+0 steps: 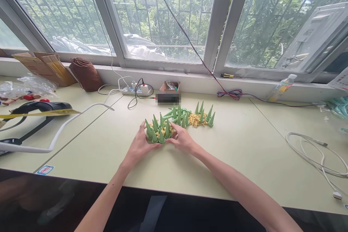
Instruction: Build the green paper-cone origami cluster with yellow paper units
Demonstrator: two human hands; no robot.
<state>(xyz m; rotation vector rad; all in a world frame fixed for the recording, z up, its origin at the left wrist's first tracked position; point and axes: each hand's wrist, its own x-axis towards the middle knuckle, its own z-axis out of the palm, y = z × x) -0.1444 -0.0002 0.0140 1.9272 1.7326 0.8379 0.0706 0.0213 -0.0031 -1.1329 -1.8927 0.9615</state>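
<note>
- Cones (211,121) at right: five, by one yellow heap (197,121)
- Left hand (140,143) and right hand (182,138): holding one front cone cluster (154,137) between them
- Bottle (282,88): one

The counter (231,152) has a pale yellow-green top, with thin dark seams crossing it. Near its middle, green cones (201,107) stand about a heap of small yellow pieces (196,120), and more cones are beside them. Toward the window lie a power strip (128,91), a small open box (165,86) and a bundle of red and blue wire (230,94). At right is a looped white cable (304,139); at left, a brown pouch (85,75) and a black object, perhaps a headset (45,107).
</note>
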